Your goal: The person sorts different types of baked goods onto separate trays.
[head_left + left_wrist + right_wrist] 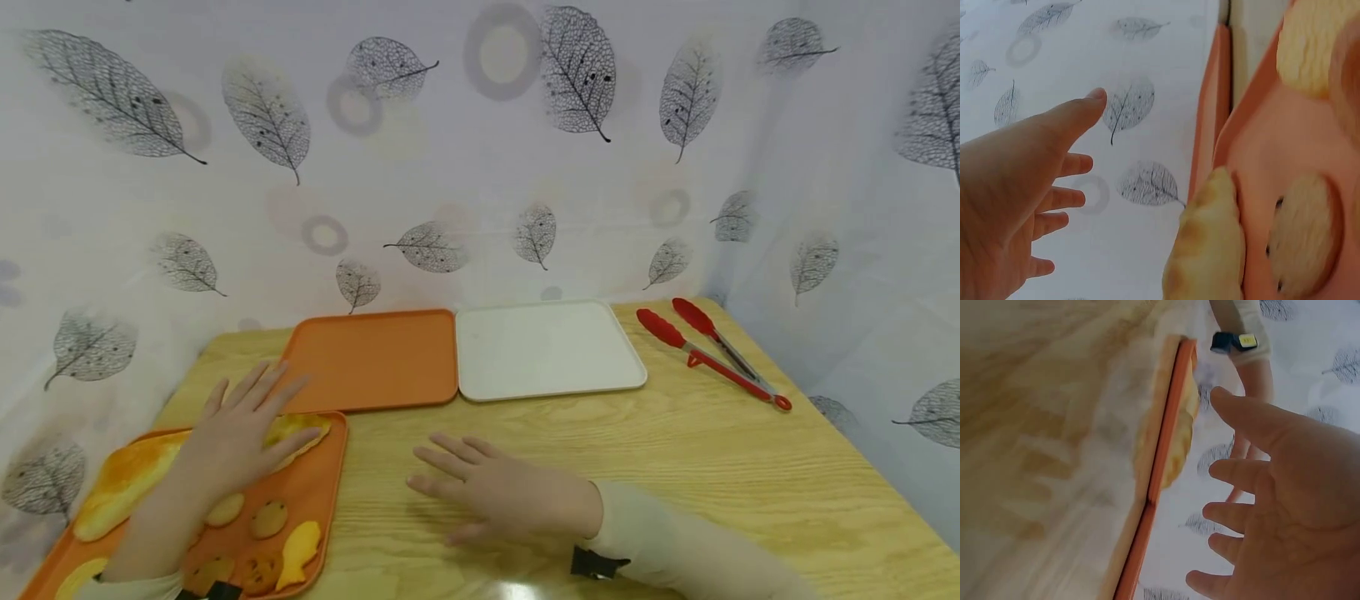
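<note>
Two hands, both spread with fingers straight, are noted; nothing is held by either. Nearest, a yellow fish-shaped piece [300,552] and cookies [268,518] are carried by the food tray [318,485], set at 9 o'clock from the right hand [506,493]. The left hand [225,442] is held over that tray (clearly the nearer of the two), fingers toward 1 o'clock. From it the loaf [123,483] lies at 8 o'clock, partly hidden, long axis roughly 8 to 2. The tray's right edge is placed between the hands. Room for sideways movement is judged best over the wood table [675,467], toward 3 o'clock. Farther on, an orange tray [375,358] and white tray [551,350] are set side by side; tongs [729,372] beyond, at 2 o'clock from the right hand.
</note>
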